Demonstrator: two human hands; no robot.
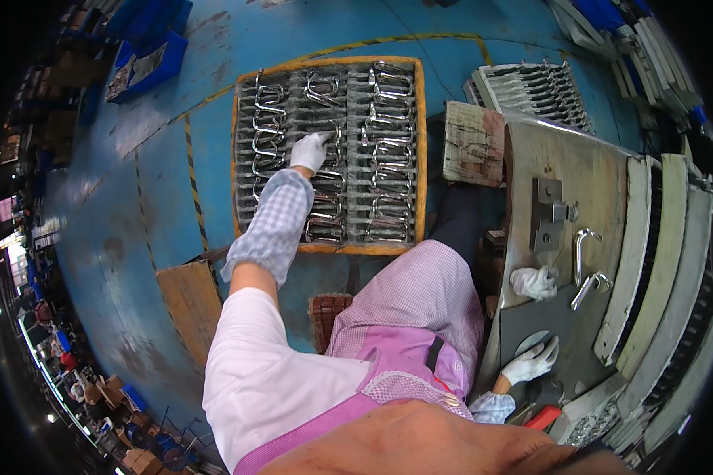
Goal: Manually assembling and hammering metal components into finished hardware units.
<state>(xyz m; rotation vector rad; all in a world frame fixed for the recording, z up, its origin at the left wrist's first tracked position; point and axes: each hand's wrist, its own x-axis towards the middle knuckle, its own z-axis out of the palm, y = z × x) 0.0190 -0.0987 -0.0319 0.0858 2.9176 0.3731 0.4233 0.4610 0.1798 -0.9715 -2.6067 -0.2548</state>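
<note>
My left hand [310,152], in a white glove, reaches into an orange-framed tray [421,134]. Its fingers are curled at a bent chrome piece [336,131] in the middle column, and the fingertips are partly hidden. Similar shiny bent pieces [390,146] lie in rows on grey slotted padding. At the lower right, my right hand [532,362], also gloved in white, lies over a dark mat [543,321] on the workbench. Its fingers are spread, next to a pale round disc [533,341], and I see nothing held in them.
On the bench [566,154] are a metal fixture block [548,214], two loose chrome pieces [581,253] and a crumpled white cloth [534,283]. Long pale racks [651,261] line its right side. Another filled tray [535,91] stands beyond. A blue bin [146,67] sits at far left.
</note>
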